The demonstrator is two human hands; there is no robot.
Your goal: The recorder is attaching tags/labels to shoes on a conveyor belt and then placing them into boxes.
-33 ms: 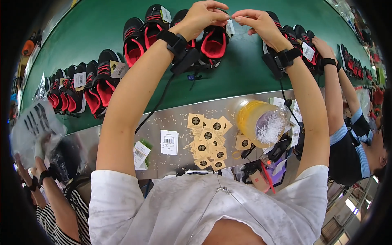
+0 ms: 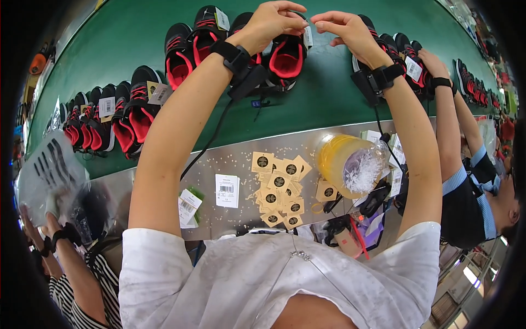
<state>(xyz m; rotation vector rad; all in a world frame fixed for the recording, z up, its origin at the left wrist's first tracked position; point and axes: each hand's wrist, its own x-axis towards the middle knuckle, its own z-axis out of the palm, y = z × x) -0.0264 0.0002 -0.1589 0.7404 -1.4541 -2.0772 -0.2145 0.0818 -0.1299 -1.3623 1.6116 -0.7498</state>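
Note:
Above the green table, my left hand (image 2: 272, 23) and my right hand (image 2: 349, 35) face each other with the fingertips a small gap apart. Each has thumb and forefinger brought together in a pinch; whatever lies between them is too small to make out. Below my left hand is a black sneaker (image 2: 286, 59) with a red lining, partly covered by that hand. A white tag (image 2: 308, 37) hangs beside this shoe, just under my left fingertips. Another black-and-red sneaker (image 2: 178, 57) stands to the left, near my left forearm.
On the metal ledge lie brown round-printed tags (image 2: 279, 182), white barcode tags (image 2: 227, 191) and a yellow-sided tub (image 2: 335, 152) of white plastic strands. Cables run from my wrist straps. Co-workers flank me: one handles a clear bag (image 2: 52, 164), another's hand (image 2: 433, 63) touches sneakers at right.
At the left, the co-worker's gloved hand and the clear bag have shifted slightly. My right fingertips have risen a touch; my left hand looks the same.

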